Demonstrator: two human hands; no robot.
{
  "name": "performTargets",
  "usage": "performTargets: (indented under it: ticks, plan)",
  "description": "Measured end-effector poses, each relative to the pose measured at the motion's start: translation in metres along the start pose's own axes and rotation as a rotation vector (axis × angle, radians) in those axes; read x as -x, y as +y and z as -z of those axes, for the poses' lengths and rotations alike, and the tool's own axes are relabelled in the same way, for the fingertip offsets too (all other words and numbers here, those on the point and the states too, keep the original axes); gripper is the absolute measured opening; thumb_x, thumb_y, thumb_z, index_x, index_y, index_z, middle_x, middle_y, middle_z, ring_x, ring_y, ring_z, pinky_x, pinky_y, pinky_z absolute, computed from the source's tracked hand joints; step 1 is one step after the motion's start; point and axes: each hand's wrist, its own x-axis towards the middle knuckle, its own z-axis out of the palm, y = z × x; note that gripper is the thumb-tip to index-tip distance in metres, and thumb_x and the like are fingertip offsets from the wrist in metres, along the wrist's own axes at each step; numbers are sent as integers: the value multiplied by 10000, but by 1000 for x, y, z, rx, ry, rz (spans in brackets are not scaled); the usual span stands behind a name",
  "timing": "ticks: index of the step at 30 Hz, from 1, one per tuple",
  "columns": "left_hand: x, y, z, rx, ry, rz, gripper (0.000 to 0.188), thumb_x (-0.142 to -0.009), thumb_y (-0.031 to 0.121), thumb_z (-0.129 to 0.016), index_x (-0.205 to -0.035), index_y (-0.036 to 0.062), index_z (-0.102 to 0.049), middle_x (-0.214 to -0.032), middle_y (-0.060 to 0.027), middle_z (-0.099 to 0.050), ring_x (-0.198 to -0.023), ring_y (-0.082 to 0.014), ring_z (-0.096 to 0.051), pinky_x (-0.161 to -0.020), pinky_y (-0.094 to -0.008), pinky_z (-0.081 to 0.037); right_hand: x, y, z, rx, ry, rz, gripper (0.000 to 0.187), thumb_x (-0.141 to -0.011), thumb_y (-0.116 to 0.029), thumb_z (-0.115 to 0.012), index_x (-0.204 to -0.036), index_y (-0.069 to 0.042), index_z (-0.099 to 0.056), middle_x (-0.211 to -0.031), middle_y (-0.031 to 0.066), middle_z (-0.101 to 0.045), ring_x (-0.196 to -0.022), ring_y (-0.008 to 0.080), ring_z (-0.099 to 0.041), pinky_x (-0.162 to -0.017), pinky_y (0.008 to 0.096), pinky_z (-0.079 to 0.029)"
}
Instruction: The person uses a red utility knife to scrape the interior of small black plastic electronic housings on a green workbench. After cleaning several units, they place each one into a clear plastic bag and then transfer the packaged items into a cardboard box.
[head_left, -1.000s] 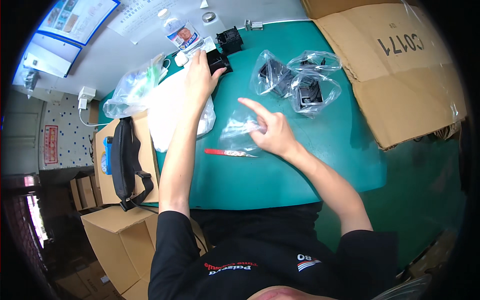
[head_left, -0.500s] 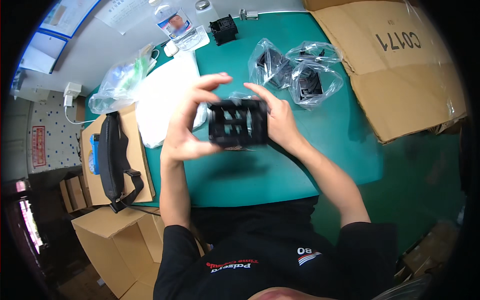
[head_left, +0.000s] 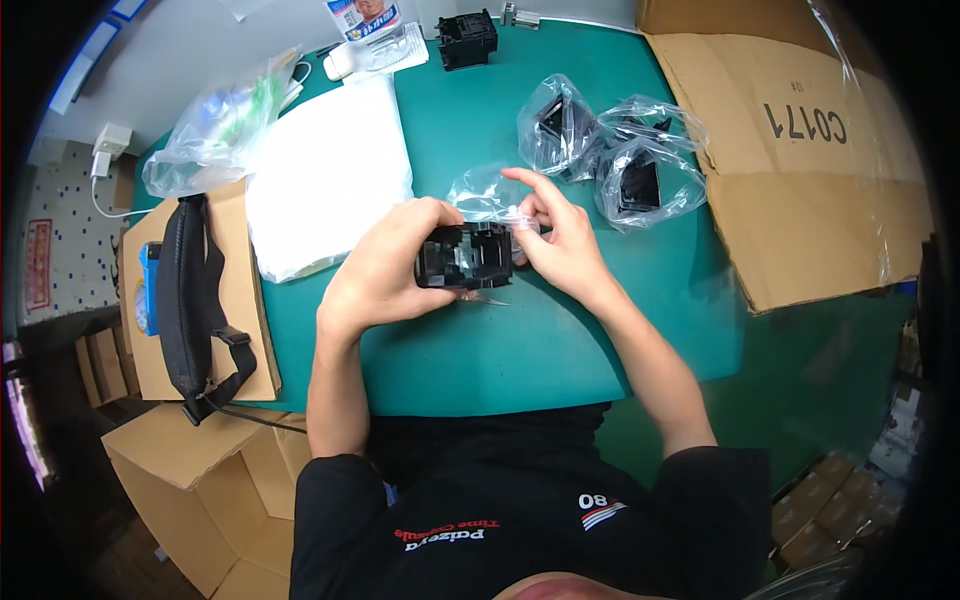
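Observation:
My left hand (head_left: 385, 260) grips a black plastic frame-like part (head_left: 465, 257) between its thumb and fingers, above the green table. The part is boxy, with openings through its middle. At its right side my right hand (head_left: 563, 240) has its fingers bent, with the index finger raised. The thumb and lower fingers pinch the edge of a clear plastic bag (head_left: 487, 195). The bag lies crumpled just behind the black part. Some of its film shows below the part too, near my left thumb.
Bagged black parts (head_left: 640, 185) lie at the back right beside a large cardboard box (head_left: 790, 190). Another black part (head_left: 467, 40) stands at the back. A white packet (head_left: 325, 180) and a black strap bag (head_left: 195, 300) are on the left. An open carton (head_left: 215, 500) sits below.
The black part has come lower and turned in my left hand, whose fingers have closed around it. My right hand has moved off the part to the clear bag. The view has shifted slightly.

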Motion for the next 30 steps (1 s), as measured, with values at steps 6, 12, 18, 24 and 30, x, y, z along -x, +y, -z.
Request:
performTargets:
  ticks: [6,12,18,24,30]
  plan:
    - [-6,4,-14,-137,190,-14,593,-598,112,-884,-1080,19,-551,-1014,-161,-582,-952,-385,-598,-836,-438,-503,7,-13,-7,380,201,367,420,-848,50,-641,-1255,-50,-607,-880,105,-588,-697,235,-638,-603,367,-507]
    - [-12,7,-29,-187,377,25,559,-573,92,-865,-1029,20,-550,-1012,-156,-550,-943,-377,-577,-803,-440,-500,5,-10,-1,493,223,337,298,-788,93,-657,-1050,-28,-585,-944,118,-564,-692,259,-637,-625,405,-520]
    - [-15,10,-49,-339,496,34,545,-571,73,-853,-1007,17,-530,-1040,-171,-534,-960,-383,-565,-796,-447,-495,12,-16,-7,450,263,486,230,-763,108,-670,-944,-14,-597,-921,132,-564,-712,300,-619,-633,412,-512]
    - [-15,5,-55,-265,679,-29,600,-555,80,-889,-1012,8,-505,-1049,-178,-537,-938,-371,-579,-790,-440,-500,5,-9,-11,454,402,559,208,-764,102,-663,-903,-13,-559,-900,133,-550,-718,325,-607,-646,416,-502]
    - [-17,10,-47,-300,791,-21,585,-612,85,-915,-1035,0,-521,-1091,-183,-639,-968,-350,-660,-822,-395,-532,-3,4,-15,267,317,319,214,-792,64,-655,-878,-17,-476,-837,106,-492,-632,225,-552,-572,367,-467]
